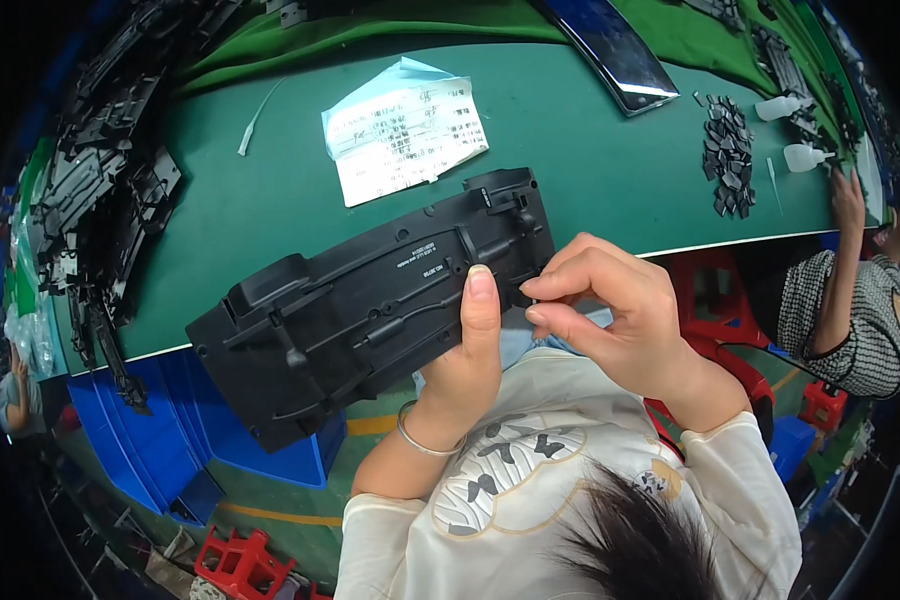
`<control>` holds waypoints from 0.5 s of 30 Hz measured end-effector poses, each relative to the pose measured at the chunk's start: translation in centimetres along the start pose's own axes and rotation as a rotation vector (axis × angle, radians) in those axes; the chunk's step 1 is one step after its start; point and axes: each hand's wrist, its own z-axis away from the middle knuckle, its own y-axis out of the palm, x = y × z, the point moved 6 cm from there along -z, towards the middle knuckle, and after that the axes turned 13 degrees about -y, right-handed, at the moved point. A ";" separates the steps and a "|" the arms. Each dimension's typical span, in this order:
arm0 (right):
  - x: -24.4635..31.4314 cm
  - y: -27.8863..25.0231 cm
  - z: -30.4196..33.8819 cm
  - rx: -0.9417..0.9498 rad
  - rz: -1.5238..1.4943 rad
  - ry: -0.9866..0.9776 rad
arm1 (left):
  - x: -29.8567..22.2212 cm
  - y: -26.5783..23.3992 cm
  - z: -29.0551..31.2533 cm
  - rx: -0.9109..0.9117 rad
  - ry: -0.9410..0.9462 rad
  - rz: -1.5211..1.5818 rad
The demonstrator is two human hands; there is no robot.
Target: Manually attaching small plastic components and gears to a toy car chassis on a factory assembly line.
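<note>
A long black plastic car chassis (370, 280), moulded with ribs and rods, is held tilted at the near edge of the green table. My left hand (467, 350) grips its near side, thumb on the upper face and the other fingers hidden underneath. At the right end of the chassis, my right hand (610, 310) is closed in a pinch by the near edge. Whatever sits between those fingertips is too small and hidden to name.
A handwritten paper sheet (405, 135) lies beyond the chassis. Black chassis parts (100, 200) are heaped at left. Small black pieces (728, 160), white squeeze bottles (803, 157) and a dark tablet (620, 55) lie at right. Blue bins (135, 430) stand below; a co-worker (830, 310) sits at right.
</note>
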 end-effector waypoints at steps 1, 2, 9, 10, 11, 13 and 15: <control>0.0 0.1 0.0 0.002 0.001 0.006 | 0.1 -0.1 0.1 0.012 0.018 -0.015; -0.1 0.1 0.0 0.003 0.003 0.013 | 0.1 -0.2 0.1 0.024 0.035 -0.030; 0.3 -0.2 -0.3 0.017 0.069 -0.050 | 0.0 0.2 0.0 0.032 0.022 -0.060; 0.3 -0.3 -0.3 0.024 0.086 -0.055 | 0.0 0.2 0.0 0.040 0.027 -0.068; 0.5 -0.3 -0.3 0.030 0.104 -0.060 | -0.1 0.3 0.1 0.049 0.031 -0.077; 0.6 -0.5 -0.6 0.051 0.113 -0.064 | -0.3 0.6 0.0 0.057 0.037 -0.071; 0.7 -0.4 -0.8 0.072 0.120 -0.066 | -0.4 0.7 0.0 0.064 0.040 -0.066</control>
